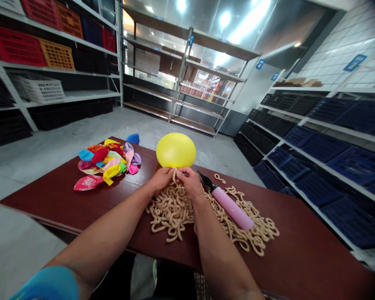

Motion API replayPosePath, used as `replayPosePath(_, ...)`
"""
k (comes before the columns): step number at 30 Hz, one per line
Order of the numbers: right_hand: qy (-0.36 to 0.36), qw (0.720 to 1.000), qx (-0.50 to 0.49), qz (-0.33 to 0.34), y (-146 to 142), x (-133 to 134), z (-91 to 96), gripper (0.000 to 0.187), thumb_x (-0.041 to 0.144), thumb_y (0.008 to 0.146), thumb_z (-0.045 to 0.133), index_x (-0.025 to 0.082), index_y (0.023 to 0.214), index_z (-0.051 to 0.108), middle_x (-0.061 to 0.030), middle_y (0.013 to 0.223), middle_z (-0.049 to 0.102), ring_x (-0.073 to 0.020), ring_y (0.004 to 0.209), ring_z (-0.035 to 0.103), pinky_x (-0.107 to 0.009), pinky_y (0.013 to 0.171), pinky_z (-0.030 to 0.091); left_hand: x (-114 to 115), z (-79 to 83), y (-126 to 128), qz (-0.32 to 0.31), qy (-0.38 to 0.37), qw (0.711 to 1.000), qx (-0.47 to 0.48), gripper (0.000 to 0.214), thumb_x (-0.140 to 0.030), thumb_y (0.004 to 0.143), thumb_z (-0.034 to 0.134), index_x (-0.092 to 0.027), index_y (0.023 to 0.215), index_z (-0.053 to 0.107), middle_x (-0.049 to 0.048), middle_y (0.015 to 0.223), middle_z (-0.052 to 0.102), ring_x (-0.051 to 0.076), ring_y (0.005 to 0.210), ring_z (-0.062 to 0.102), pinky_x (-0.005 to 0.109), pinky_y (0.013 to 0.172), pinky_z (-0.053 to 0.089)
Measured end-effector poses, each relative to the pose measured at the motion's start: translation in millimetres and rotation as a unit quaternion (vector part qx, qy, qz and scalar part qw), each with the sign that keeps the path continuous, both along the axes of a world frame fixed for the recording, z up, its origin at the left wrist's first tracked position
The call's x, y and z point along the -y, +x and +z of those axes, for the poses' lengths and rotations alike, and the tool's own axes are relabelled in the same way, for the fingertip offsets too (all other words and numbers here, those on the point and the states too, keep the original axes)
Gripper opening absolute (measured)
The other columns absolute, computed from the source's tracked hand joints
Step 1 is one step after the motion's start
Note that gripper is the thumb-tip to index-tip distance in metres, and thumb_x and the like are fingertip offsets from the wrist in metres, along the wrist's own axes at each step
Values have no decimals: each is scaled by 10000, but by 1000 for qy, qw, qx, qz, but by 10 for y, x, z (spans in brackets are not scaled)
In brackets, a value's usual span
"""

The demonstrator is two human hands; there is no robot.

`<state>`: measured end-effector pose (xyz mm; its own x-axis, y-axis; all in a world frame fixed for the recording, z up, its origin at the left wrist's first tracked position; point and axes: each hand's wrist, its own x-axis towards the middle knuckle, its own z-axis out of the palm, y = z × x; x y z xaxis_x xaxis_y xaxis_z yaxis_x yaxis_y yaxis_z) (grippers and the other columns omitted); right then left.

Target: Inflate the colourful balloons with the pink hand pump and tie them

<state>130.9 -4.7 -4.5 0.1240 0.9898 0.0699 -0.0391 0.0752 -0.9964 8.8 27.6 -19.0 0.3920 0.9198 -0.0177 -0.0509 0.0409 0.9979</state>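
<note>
An inflated yellow balloon (176, 150) stands above the far edge of the table, its neck pointing down at me. My left hand (161, 180) is closed in a pinch at that neck. From the other side my right hand (189, 181) pinches the same spot, its fingertips close to the left ones. A bit of beige cord (174, 177) shows between the fingers; whether it is looped around the neck I cannot tell. Beneath both hands lies a tangled heap of beige cord (171, 208). A pink balloon pump (233, 208) with a black end rests across the cord, right of my right hand.
Several uninflated, many-coloured balloons (109, 160) are piled on the left of the dark red table (303, 233). Something blue (133, 138) shows behind the table's far edge. Shelves with red crates (15, 43) stand left, shelves with blue crates (346, 154) right, and a metal rack (181, 79) ahead.
</note>
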Motion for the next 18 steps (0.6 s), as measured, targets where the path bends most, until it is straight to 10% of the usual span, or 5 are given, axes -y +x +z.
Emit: replayPosePath(18,48,986,97,-125,91,-119,-132,213,415,696,520,206,731,503,48,551,544,-115,515,488,-230,502,384,93,142,-92,-168,-106,980,12,389,-485,637,656,-152,650,455,-96,448,256,9,344,147,194,368,66)
